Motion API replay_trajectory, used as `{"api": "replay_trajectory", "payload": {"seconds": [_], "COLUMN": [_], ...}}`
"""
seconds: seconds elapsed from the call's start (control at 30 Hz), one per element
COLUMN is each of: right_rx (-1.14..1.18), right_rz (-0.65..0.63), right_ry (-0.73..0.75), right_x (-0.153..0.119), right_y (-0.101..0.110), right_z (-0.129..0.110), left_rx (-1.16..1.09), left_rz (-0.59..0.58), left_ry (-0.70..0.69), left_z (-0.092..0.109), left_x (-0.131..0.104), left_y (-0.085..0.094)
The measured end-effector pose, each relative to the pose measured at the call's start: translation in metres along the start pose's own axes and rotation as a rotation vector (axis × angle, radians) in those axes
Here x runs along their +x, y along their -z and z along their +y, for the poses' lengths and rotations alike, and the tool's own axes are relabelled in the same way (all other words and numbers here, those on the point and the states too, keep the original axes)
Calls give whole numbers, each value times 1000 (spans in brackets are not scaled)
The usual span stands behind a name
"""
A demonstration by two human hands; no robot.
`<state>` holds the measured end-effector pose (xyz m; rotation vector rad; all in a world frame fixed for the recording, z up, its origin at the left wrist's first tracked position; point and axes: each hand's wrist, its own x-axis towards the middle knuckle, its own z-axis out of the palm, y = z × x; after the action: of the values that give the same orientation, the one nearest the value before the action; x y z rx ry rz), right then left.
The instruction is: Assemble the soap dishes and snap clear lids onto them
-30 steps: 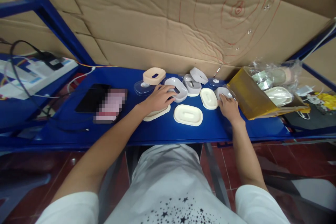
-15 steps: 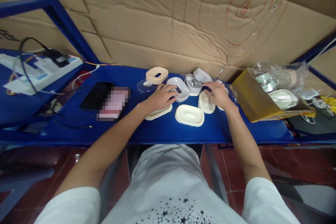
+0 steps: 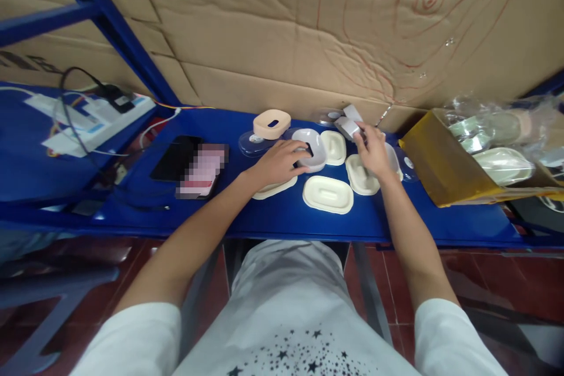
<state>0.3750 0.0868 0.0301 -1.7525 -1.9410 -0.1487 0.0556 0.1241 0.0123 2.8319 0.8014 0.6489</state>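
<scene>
At the tips of the right hand [image 3: 372,150], a small pale grey piece [image 3: 347,127] sits pinched between thumb and fingers, tilted, close to the cardboard wall. Another pale part shows just behind it; whether the two are joined, I cannot tell. It looks like light, stiff, smooth plastic, likely a bit slippery, so the side walls or rim should give the surest hold. The left hand [image 3: 279,161] has its fingers spread and bent over the left end of a pale lavender container [image 3: 316,155]; whether they press on it, I cannot tell. That one also seems light and rigid, easiest to take by its wall. Round about on the blue table [image 3: 273,220] lie cream lids [image 3: 328,194], thin-looking and perhaps a little flexible at the edge. Farther out stand a peach container [image 3: 272,124] and an open box [image 3: 429,167].
</scene>
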Motion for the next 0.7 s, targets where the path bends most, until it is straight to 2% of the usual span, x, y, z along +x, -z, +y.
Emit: {"api": "replay_trajectory", "payload": {"seconds": [0.1,0.17,0.23,0.37,0.47,0.53,0.63,0.7], "right_rx": [-77,-35,51,132,52,-16,-59,7], "right_rz": [26,-13,-91,-193,-191,-182,-173,-169], "right_ry": [77,176,300,467,442,377,302,322], "right_x": [-3,-8,-15,-29,-32,-30,-27,-28], "right_y": [6,4,-1,-21,-38,-45,-48,-42], "right_z": [-9,-25,-46,-85,-99,-99,-94,-91], "left_rx": [55,91,120,185,96,-38,-170,-187], "left_rz": [160,240,215,40,-74,-104,-35,49], "left_ry": [160,276,357,447,344,269,306,371], "left_z": [0,1,7,34,52,55,53,51], "left_x": [2,-5,-22,-81,-123,-140,-151,-151], "left_y": [13,23,29,22,15,13,12,9]}}
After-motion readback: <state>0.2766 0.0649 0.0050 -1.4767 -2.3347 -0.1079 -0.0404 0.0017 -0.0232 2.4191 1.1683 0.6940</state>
